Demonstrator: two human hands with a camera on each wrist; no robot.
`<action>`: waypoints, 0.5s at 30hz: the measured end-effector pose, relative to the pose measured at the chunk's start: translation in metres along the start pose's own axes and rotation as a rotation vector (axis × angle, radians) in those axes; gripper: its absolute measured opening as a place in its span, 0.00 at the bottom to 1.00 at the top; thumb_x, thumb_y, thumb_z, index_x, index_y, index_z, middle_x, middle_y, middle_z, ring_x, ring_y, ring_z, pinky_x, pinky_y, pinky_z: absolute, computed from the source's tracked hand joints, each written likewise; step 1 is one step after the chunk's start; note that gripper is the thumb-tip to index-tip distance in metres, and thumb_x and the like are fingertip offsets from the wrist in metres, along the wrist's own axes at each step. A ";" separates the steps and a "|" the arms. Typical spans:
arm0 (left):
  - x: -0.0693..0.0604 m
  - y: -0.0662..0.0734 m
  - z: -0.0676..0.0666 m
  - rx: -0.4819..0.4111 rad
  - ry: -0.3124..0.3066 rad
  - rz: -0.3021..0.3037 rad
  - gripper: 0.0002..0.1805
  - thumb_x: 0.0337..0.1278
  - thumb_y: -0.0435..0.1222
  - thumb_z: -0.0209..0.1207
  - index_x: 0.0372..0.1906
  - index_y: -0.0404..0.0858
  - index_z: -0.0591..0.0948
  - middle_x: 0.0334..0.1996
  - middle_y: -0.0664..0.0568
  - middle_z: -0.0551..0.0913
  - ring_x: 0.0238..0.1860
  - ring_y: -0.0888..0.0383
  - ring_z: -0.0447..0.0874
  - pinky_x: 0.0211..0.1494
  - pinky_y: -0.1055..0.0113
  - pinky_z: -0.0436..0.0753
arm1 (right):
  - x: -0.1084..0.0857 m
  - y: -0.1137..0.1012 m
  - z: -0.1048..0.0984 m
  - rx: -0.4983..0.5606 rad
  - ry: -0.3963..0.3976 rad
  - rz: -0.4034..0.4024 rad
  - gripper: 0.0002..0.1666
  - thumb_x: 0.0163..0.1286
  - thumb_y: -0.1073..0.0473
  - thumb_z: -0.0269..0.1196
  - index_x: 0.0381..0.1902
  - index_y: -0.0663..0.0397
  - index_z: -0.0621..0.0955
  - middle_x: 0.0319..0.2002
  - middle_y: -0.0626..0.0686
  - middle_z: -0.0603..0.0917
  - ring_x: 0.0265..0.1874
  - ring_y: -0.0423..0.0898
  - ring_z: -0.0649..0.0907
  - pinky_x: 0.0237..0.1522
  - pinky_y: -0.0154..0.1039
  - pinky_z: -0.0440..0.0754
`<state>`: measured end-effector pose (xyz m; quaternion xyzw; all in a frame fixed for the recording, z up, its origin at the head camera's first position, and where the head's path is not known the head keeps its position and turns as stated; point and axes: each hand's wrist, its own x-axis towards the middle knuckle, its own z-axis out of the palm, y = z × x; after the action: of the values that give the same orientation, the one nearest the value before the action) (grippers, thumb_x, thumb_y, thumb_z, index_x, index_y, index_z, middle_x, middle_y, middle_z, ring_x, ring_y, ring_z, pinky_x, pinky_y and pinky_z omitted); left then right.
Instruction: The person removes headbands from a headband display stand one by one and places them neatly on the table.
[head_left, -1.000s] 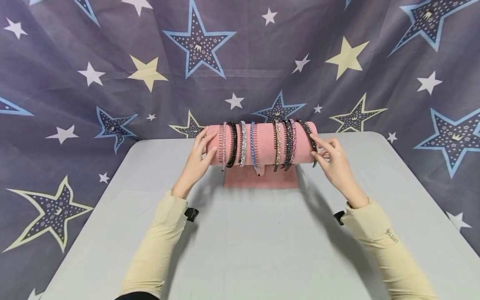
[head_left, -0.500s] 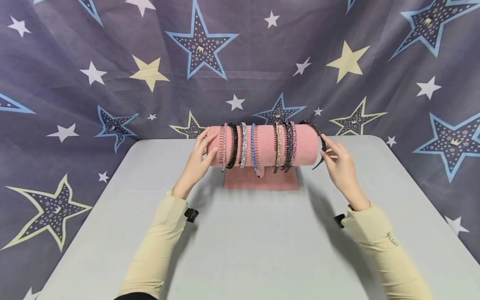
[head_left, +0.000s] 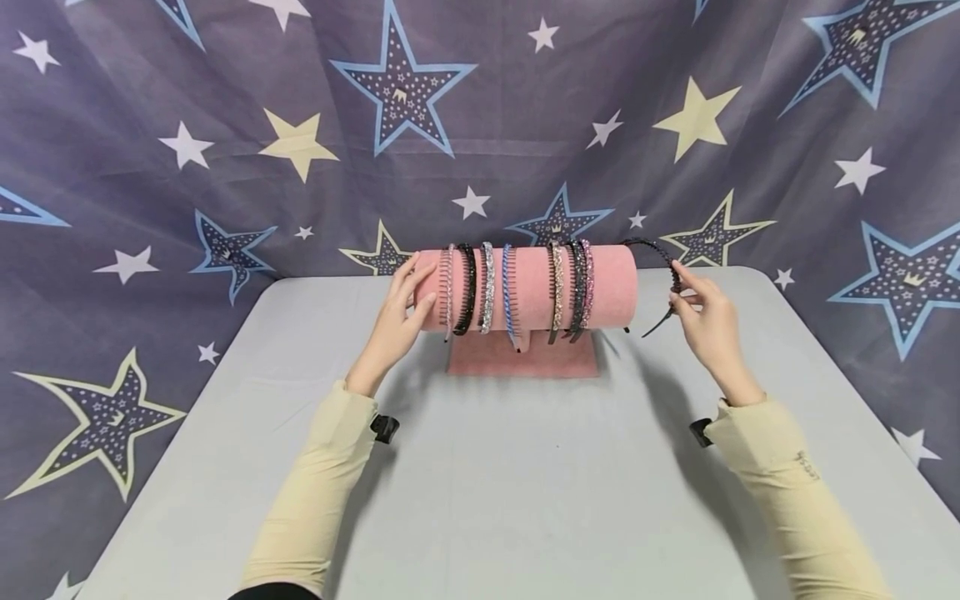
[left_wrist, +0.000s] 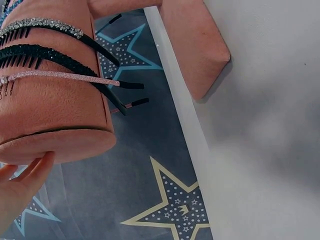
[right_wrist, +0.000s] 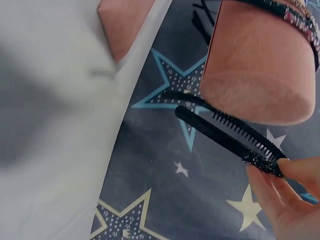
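Note:
A pink padded roll (head_left: pixel 532 283) lies sideways on a stand with a pink base (head_left: pixel 480 362). My left hand (head_left: pixel 395 321) rests on its left end, and straight fingers (left_wrist: pixel 37 172) touch the flat end face in the left wrist view. At the other end, my right hand (head_left: pixel 708 325) pinches a black headband (head_left: pixel 677 287) between thumb and fingers. Its comb teeth and sparkly outside show in the right wrist view, where the headband (right_wrist: pixel 220 134) hangs off the roll, just past the end face. Several other headbands (head_left: pixel 487 287) sit around the roll.
The stand is on a table (head_left: pixel 480 483) with a pale grey cover. Behind the table hangs a dark cloth (head_left: pixel 480 133) printed with stars. On the roll, pink, black, silver and blue headbands sit left, with gold, dark and purple-pink ones (head_left: pixel 588 287) to the right.
My right hand has moved right, drawing the black headband off the roll's right end and away from it. The left hand has stayed at the left end.

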<state>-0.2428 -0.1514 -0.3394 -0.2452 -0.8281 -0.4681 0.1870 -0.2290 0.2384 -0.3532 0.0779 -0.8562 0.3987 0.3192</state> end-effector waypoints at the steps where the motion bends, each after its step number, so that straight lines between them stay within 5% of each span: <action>1: 0.000 0.004 -0.001 -0.003 0.002 0.003 0.21 0.59 0.27 0.48 0.59 0.29 0.65 0.65 0.39 0.52 0.63 0.44 0.54 0.57 0.52 0.69 | 0.001 0.002 -0.002 -0.003 0.000 0.004 0.25 0.57 0.76 0.56 0.54 0.60 0.74 0.36 0.66 0.78 0.29 0.45 0.80 0.31 0.10 0.67; 6: -0.002 0.019 -0.002 -0.006 0.007 0.007 0.21 0.58 0.26 0.48 0.58 0.25 0.65 0.64 0.35 0.53 0.63 0.41 0.55 0.57 0.51 0.69 | 0.004 0.010 -0.012 -0.012 -0.012 0.021 0.24 0.57 0.76 0.56 0.53 0.62 0.74 0.36 0.67 0.78 0.25 0.17 0.70 0.28 0.09 0.67; 15: -0.003 0.022 -0.003 -0.020 0.011 0.002 0.21 0.58 0.25 0.48 0.58 0.26 0.65 0.64 0.36 0.53 0.63 0.41 0.55 0.57 0.51 0.68 | 0.006 0.023 -0.024 0.075 -0.141 0.117 0.24 0.58 0.77 0.52 0.55 0.69 0.70 0.37 0.73 0.77 0.19 0.17 0.72 0.25 0.15 0.74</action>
<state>-0.2276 -0.1445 -0.3242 -0.2452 -0.8222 -0.4774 0.1896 -0.2310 0.2717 -0.3523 0.0674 -0.8641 0.4420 0.2311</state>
